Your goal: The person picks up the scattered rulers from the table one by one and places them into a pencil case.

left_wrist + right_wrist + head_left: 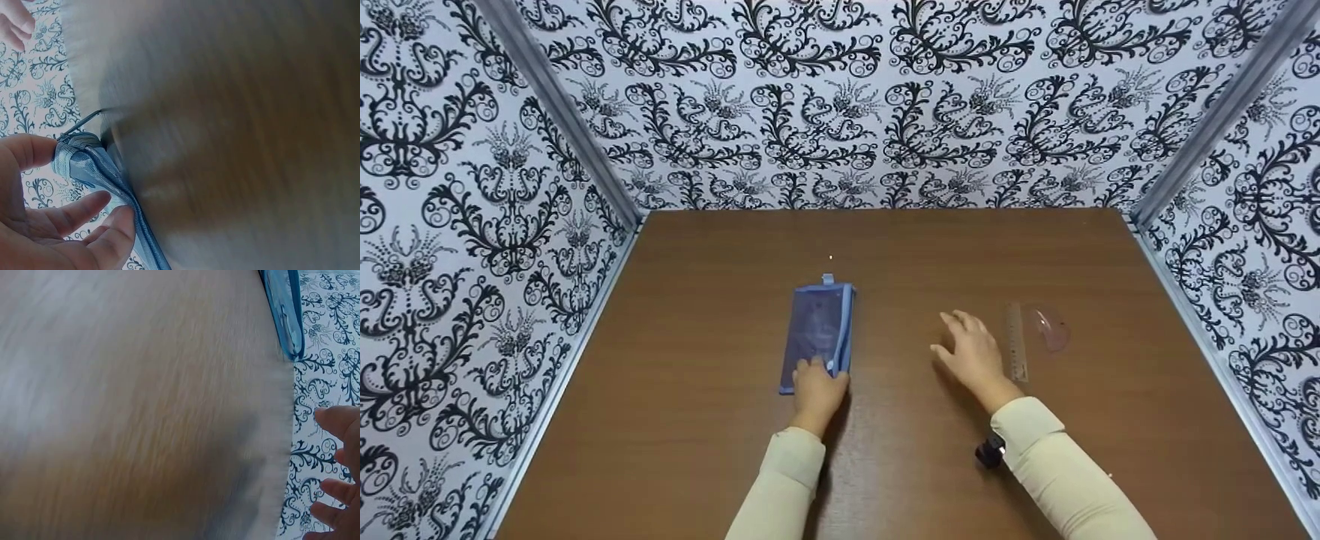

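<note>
A blue zipper pouch [814,326] with a see-through front lies lengthwise left of the table's middle, a small tab at its far end. My left hand [817,388] holds its near end. In the left wrist view the thumb touches the pouch's blue zippered corner [84,154], and the other fingers lie along its side. My right hand [971,352] hovers over the table with fingers spread and nothing in them. Beside it, on the right, are a clear ruler [1017,343] and a pinkish transparent curved piece [1051,330] whose kind I cannot tell.
The brown wooden table [720,465] is enclosed by patterned walls [840,105] at the back and both sides. Metal-look edge strips [577,382] run along the table's sides. A small black device [990,452] sits at the right wrist.
</note>
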Demonstrator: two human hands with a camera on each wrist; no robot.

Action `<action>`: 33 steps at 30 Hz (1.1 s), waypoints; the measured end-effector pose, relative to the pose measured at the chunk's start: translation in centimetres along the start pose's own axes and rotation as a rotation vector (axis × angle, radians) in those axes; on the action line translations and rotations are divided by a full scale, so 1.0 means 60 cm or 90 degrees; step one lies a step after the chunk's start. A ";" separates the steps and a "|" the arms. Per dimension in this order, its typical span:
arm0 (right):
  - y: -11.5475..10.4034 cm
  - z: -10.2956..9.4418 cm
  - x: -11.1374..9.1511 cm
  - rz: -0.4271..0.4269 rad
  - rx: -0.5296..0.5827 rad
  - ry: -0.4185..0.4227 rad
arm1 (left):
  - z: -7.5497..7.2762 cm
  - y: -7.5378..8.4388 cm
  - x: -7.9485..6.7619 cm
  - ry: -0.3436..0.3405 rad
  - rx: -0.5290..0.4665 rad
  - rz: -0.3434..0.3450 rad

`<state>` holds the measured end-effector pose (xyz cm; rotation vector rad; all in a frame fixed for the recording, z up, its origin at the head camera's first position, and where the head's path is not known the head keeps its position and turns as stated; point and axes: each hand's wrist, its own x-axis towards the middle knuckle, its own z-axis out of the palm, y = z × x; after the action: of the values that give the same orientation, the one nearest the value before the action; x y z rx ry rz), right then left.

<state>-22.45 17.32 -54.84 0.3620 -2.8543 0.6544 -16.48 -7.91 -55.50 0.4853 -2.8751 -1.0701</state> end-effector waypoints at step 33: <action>0.085 -0.033 -0.029 0.159 -0.023 -0.051 | 0.002 -0.005 0.001 -0.012 -0.013 0.000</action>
<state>-21.95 23.03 -55.55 0.0253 -3.0122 0.6422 -16.46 -8.07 -55.80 0.4764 -2.8771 -1.1095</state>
